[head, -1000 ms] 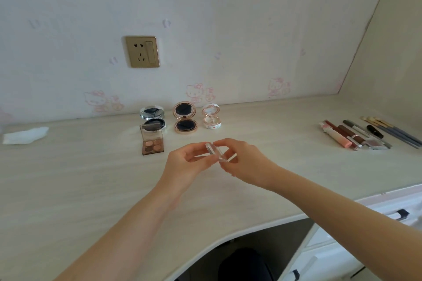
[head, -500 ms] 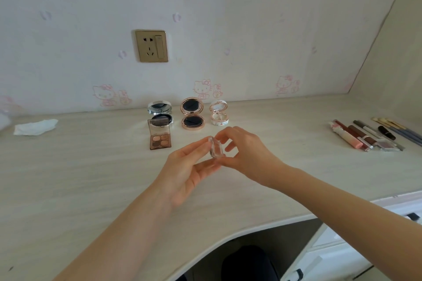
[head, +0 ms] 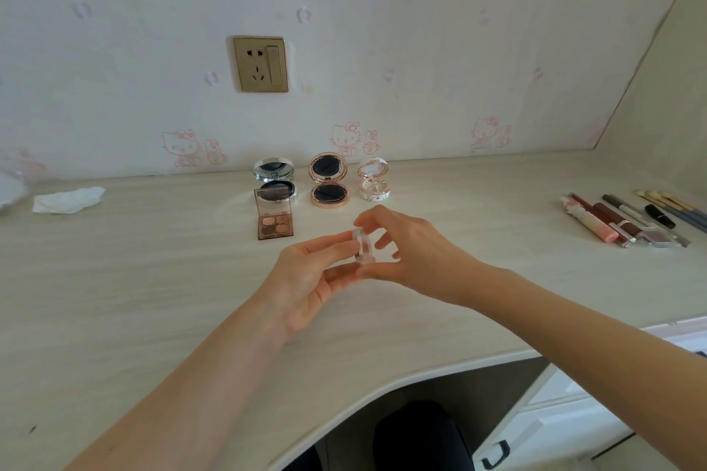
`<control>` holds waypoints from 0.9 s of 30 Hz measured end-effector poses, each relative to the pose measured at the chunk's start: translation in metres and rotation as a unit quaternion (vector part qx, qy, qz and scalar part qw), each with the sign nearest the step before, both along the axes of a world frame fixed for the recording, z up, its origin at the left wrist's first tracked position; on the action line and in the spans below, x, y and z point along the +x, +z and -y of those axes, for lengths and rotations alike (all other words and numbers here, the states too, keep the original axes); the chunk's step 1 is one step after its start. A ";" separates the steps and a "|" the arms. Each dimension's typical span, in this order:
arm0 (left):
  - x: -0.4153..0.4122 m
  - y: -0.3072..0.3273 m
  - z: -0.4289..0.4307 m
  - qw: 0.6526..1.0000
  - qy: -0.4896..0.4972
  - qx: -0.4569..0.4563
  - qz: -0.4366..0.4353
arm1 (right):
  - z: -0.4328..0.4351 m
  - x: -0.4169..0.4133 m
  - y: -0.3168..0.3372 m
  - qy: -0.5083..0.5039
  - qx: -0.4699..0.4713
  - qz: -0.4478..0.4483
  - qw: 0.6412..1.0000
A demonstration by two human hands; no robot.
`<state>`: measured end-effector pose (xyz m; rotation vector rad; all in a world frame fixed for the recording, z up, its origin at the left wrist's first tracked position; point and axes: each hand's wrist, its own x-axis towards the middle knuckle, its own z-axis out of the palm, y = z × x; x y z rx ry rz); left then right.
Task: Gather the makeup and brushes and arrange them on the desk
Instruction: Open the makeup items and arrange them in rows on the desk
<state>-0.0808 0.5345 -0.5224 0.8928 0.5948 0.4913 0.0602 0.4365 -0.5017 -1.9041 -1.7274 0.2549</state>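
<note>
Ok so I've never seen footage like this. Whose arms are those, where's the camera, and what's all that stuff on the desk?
There is no machine here. A person wears one wide camera on the head, looking forward and down, so the arms are their own. The left hand and right hand together pinch a small clear case above the desk; what is inside is too small to tell. By the wall stand a silver compact, a gold compact and a white compact, all open. An open palette lies in front of the silver one. Far right lies a row of tubes and brushes; far left, a crumpled tissue.
</note>
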 end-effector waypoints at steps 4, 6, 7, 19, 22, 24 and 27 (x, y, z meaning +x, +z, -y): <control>-0.002 0.000 0.000 1.000 0.001 0.023 -0.016 | -0.001 -0.004 0.005 -0.003 0.015 -0.025 1.000; -0.002 0.000 0.000 1.000 0.005 0.026 -0.013 | -0.002 -0.005 0.006 0.000 0.015 -0.060 0.998; -0.002 0.000 0.000 1.000 0.007 0.027 -0.011 | -0.002 -0.006 0.006 0.003 0.017 -0.081 0.997; -0.006 -0.008 -0.010 0.999 0.028 0.008 0.026 | -0.006 -0.002 0.004 0.005 0.018 -0.151 0.988; -0.008 -0.011 -0.012 0.999 0.029 0.032 0.011 | -0.006 0.003 0.003 -0.013 0.004 -0.137 0.990; -0.010 -0.013 -0.012 0.994 0.037 0.101 -0.029 | -0.006 0.006 -0.001 -0.021 0.000 -0.137 0.990; -0.013 -0.016 -0.011 0.950 0.052 0.282 -0.127 | -0.007 0.008 -0.007 -0.026 -0.004 -0.117 0.993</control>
